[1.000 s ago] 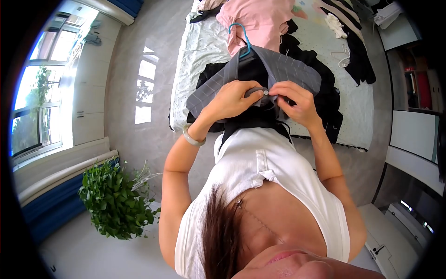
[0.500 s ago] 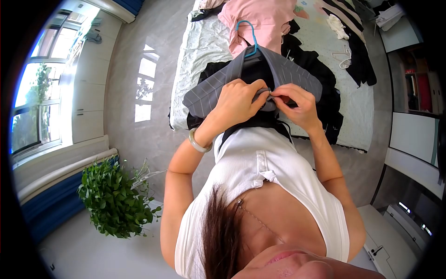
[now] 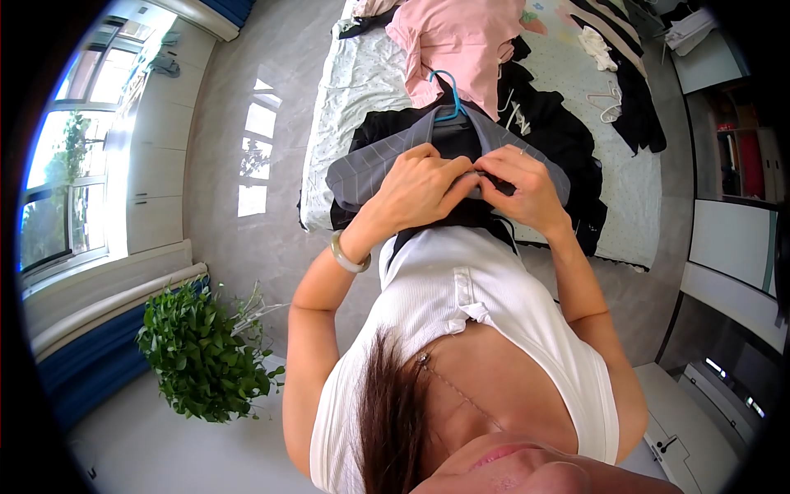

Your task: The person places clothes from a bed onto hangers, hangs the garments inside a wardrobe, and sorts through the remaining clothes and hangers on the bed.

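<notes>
A grey pinstriped blazer point(image 3: 374, 169) hangs on a blue hanger point(image 3: 453, 95) close in front of my body, its lapels parted over a dark inside. My left hand point(image 3: 420, 188) is closed on the blazer's left front edge, thumb and fingers pinched together. Right beside it, my right hand point(image 3: 524, 188) pinches the other front edge, fingers bent. The fingertips of both hands meet at the middle of the blazer. Whatever small part lies between them is hidden.
Behind the blazer a bed point(image 3: 337, 90) carries a pink shirt point(image 3: 461, 41), black clothes point(image 3: 559, 123) and white hangers point(image 3: 609, 107). A leafy plant point(image 3: 206, 354) stands at the lower left, near a window point(image 3: 78, 156). Shelves point(image 3: 741, 156) line the right side.
The hanger hook and the blazer's collar have dropped slightly toward me, showing white hangers behind. My right hand's fingers have shifted up and curled more, still meeting the left hand.
</notes>
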Tool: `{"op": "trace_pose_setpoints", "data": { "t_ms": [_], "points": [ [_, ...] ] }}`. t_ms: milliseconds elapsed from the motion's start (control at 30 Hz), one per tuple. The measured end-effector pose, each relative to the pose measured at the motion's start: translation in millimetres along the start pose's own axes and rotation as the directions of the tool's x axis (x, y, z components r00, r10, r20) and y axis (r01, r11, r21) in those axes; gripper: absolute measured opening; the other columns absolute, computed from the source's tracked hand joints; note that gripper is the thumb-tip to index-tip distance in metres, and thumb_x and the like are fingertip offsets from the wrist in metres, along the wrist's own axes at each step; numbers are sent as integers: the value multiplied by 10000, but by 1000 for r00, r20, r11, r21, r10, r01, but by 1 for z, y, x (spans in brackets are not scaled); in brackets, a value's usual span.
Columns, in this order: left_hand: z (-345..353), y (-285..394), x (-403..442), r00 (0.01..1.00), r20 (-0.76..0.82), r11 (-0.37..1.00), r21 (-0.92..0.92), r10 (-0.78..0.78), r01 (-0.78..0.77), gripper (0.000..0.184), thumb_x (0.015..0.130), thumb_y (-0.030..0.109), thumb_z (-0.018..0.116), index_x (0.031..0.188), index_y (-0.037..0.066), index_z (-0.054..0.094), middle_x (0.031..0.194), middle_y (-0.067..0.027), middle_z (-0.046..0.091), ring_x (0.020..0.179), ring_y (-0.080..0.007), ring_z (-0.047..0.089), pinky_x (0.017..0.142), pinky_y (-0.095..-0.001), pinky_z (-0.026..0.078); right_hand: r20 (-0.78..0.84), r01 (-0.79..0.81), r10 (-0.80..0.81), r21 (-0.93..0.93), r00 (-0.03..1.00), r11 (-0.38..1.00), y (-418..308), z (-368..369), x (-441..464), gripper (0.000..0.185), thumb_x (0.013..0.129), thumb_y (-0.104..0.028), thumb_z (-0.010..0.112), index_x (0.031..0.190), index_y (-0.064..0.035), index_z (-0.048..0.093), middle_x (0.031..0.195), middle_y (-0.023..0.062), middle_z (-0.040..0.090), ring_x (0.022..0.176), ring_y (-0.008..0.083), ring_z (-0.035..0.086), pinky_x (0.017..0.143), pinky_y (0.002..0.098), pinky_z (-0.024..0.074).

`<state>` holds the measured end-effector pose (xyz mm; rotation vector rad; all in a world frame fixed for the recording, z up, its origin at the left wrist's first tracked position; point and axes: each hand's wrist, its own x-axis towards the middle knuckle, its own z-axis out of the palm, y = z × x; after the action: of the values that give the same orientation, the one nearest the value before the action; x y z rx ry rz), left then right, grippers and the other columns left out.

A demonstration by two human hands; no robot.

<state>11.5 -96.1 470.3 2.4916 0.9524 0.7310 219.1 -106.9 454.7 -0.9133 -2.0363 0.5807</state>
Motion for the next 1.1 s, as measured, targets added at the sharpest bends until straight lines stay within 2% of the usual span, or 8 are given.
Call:
{"op": "trace_pose_setpoints", "data": {
  "t_ms": [500, 567, 667, 833, 900, 1000, 1067, 1100],
  "points": [
    [10, -7, -3, 1000, 21, 1000, -10, -2, 2, 149, 893, 227, 616, 851, 89, 653, 646, -81, 602, 632, -282, 564, 635, -369, 456, 79, -84, 73, 148, 994, 985, 8, 0, -12, 199, 790, 15, 615, 988, 29, 600, 820, 82, 580, 699, 176, 546, 613, 276, 444],
    [9, -5, -2, 999, 12, 997, -57, 53, -53, 153, 893, 239, 625, 882, 93, 666, 687, -82, 614, 663, -282, 561, 639, -375, 457, 324, -444, 321, 459, 890, 770, 9, -5, -15, 158, 849, -28, 589, 998, 24, 595, 827, -2, 556, 707, 62, 486, 617, 217, 401],
    [10, -9, -3, 996, 6, 994, -73, 85, -84, 156, 893, 245, 634, 916, 96, 675, 700, -77, 617, 678, -272, 556, 645, -374, 461, 459, -586, 366, 588, 810, 558, 15, -8, -15, 148, 897, -67, 567, 1016, 16, 598, 844, -58, 519, 726, 5, 418, 632, 176, 361],
    [10, -13, -4, 992, 11, 992, -39, 122, -121, 152, 883, 238, 649, 933, 97, 672, 705, -63, 623, 688, -262, 559, 661, -356, 471, 478, -593, 358, 565, 802, 574, 23, -8, -15, 173, 911, -133, 630, 1025, -6, 609, 830, -74, 513, 703, 7, 396, 629, 160, 342],
    [13, -15, -6, 991, 0, 991, -9, 132, -132, 156, 873, 238, 661, 933, 94, 670, 704, -55, 626, 685, -258, 562, 671, -346, 476, 434, -543, 375, 376, 819, 751, 18, -17, -8, 207, 891, -166, 673, 1018, -12, 616, 842, -70, 539, 716, 14, 409, 638, 172, 353],
    [16, -15, -12, 970, -135, 975, 117, 202, -187, 170, 841, 248, 695, 922, 101, 668, 686, -23, 610, 680, -234, 571, 693, -322, 481, -135, -91, 96, 42, 986, 995, 26, -29, 7, 425, 886, -254, 669, 1204, 11, 571, 1105, 99, 615, 1020, 208, 559, 914, 307, 416],
    [23, -17, -21, 927, -197, 913, 328, 319, -244, 169, 868, 290, 664, 906, 128, 640, 638, 12, 571, 588, -174, 550, 739, -299, 472, -210, -290, 226, -357, 951, 888, 50, -28, 2, 464, 916, -328, 614, 1214, 25, 571, 1207, 180, 612, 1131, 325, 568, 944, 376, 424],
    [27, -22, -30, 947, -122, 910, 336, 298, -243, 258, 831, 357, 687, 970, 141, 655, 751, 22, 588, 680, -161, 569, 823, -326, 463, -95, -451, 441, -203, 892, 869, 52, -28, -3, 400, 922, -299, 613, 1152, 28, 600, 1094, 163, 643, 1019, 283, 603, 880, 348, 446]
  ]
}}
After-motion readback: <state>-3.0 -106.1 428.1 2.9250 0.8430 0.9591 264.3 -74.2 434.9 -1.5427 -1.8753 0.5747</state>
